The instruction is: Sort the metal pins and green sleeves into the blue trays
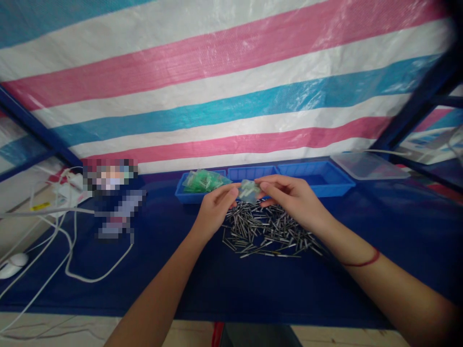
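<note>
Between my two hands is a small clear plastic bag with a pale greenish tint. My left hand pinches its left edge between thumb and fingers. On the other side, my right hand grips the bag's right edge, thumb on top. What the bag contains, if anything, is too small to make out. Just below and behind the hands, a heap of thin metal rods lies spread on the dark blue table. Part of the heap is hidden by my right hand.
A blue bin behind my left hand holds several greenish plastic bags. Two more blue bins stand to its right, beside a translucent lid. White cables and a mouse lie at left. A striped sheet hangs behind.
</note>
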The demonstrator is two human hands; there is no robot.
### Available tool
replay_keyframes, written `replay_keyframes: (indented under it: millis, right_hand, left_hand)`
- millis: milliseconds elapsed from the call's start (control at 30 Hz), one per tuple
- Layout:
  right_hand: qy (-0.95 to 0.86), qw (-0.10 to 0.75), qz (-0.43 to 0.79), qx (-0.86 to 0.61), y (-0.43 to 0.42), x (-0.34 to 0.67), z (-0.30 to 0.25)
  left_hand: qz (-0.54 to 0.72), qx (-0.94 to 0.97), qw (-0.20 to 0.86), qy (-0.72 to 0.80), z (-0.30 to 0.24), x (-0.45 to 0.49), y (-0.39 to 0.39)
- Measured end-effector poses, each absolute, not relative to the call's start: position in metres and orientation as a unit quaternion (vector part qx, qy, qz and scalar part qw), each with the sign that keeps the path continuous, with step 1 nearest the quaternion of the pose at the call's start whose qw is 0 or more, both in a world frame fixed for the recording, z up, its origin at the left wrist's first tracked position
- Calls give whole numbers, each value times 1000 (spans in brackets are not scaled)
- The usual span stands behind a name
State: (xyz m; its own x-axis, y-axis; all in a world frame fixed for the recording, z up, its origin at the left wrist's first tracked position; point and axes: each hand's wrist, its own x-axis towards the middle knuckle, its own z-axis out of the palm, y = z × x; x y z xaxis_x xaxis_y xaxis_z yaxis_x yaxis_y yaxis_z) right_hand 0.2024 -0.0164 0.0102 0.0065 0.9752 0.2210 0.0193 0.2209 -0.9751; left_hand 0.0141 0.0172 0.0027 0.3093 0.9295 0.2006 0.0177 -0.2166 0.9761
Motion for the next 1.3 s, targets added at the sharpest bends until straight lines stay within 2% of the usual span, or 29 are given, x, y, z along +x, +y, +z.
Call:
replay_keyframes:
  millis: [167, 333, 500, 667, 733, 867, 967, 1100, 1300]
  right_hand:
    - [-521, 575, 451, -441, -15, 200, 9]
    - [-518, 556, 455, -463, -14, 201, 8]
    - [-566, 536, 409, -475, -14, 204, 9]
    - [-578, 521, 386, -495, -13, 206, 7]
    - [-575, 530, 378, -496, -12, 207, 7]
    - [-568, 543, 374, -492, -11, 208, 7]
    - [-571, 539, 376, -493, -12, 210, 6]
    - [-571, 539, 376, -492, -12, 211, 7]
    - [-566, 539, 374, -500, -11, 212, 9]
  left_hand:
    - [477, 628, 489, 372, -3, 15, 20]
    - [486, 645, 436, 397, -5, 12, 24]
    - [464, 671, 416, 402, -6, 11, 24]
    - [433, 753, 272, 414, 4, 5, 23]
    - [470, 733, 224, 437, 11, -4, 29]
    - [597, 606, 203, 485, 19, -41, 57]
    - [513, 604, 171, 585, 15, -71, 78]
    - [434, 642, 156, 613, 8, -92, 90]
    - [363, 672, 73, 642, 9, -89, 84]
